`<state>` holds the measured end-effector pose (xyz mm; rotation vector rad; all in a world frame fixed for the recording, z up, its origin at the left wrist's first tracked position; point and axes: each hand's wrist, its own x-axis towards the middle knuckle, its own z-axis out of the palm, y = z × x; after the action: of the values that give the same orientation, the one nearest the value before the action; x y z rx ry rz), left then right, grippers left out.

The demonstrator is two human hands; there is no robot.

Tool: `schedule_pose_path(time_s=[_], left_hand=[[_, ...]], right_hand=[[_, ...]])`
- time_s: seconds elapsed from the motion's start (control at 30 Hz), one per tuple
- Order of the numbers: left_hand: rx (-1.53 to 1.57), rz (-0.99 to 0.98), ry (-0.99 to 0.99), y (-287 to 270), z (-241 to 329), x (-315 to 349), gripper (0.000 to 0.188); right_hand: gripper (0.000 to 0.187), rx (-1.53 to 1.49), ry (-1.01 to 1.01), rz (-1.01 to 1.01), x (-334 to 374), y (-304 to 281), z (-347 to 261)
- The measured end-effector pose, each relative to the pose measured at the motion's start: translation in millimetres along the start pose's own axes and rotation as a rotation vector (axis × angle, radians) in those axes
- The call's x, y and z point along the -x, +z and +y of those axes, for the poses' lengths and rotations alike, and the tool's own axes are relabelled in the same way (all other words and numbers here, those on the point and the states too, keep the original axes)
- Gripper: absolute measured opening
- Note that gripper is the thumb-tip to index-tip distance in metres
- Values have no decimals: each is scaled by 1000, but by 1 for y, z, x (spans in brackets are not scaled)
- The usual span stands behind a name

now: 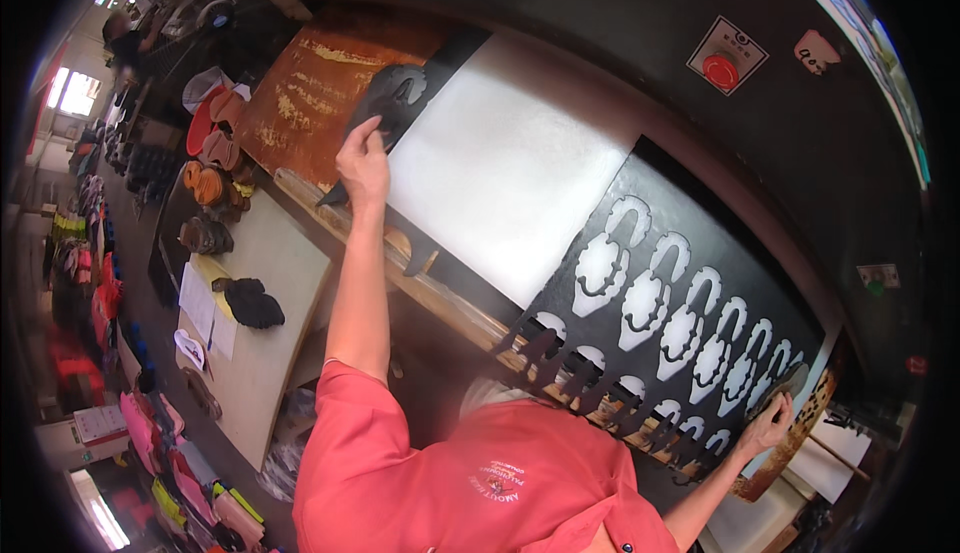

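My left hand is raised at the far left of the work surface, thumb and forefinger closed at the edge of a black cut piece with a curved outline. More black material lies beneath that piece. Far to the right, my right hand grips a dark rounded cutting die over the right end of a black sheet. Rows of shoe-upper-shaped openings run through this sheet, and white shows through them. Its near edge hangs in strips. My right fingers partly hide the die.
A white cutting board lies between the black sheet and a worn brown board. The dark machine front carries a red button. At left, a side table holds papers and a dark bundle. Stacked cut pieces stand beyond.
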<state>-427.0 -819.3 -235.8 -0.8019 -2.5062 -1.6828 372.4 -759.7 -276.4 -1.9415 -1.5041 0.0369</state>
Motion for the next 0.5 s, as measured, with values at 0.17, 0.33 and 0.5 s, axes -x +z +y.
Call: schedule_pose_path(time_s=[0.17,0.33,0.5], left_hand=[[-314,119,208,-9,-43,-12,26],[-508,120,343,9,-8,8,28],[63,-581,204,86,76,87,42]], right_hand=[[36,92,163,117,-13,-1,36],[67,-31,171,23,-8,4,9],[84,114,156,-39,0,5,-43]])
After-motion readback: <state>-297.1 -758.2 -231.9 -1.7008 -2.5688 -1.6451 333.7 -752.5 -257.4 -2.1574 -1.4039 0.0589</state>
